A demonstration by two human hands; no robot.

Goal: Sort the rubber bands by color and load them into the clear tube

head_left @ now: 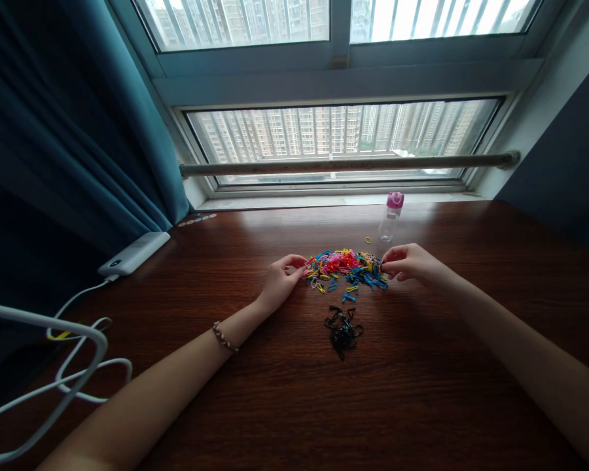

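A spread heap of small colourful rubber bands point(341, 263), in red, pink, yellow and blue, lies on the brown table. At its left edge is my left hand point(283, 280), thumb and forefinger pinched close against the bands; what is between the tips is too small to make out. My right hand point(408, 263) is at the right edge of the heap, its fingertips closed on what looks like a black rubber band point(382, 264). Nearer to me sits a separate small pile of black rubber bands point(343, 332). One yellow band point(368, 240) lies alone behind the heap.
Behind my right hand stands a clear bottle with a pink cap point(394, 200). On the left are a white power bank point(135, 253) and a looped white cable point(86, 386). A blue curtain point(78, 118) hangs there. A window and a horizontal rail point(343, 165) border the table's far side.
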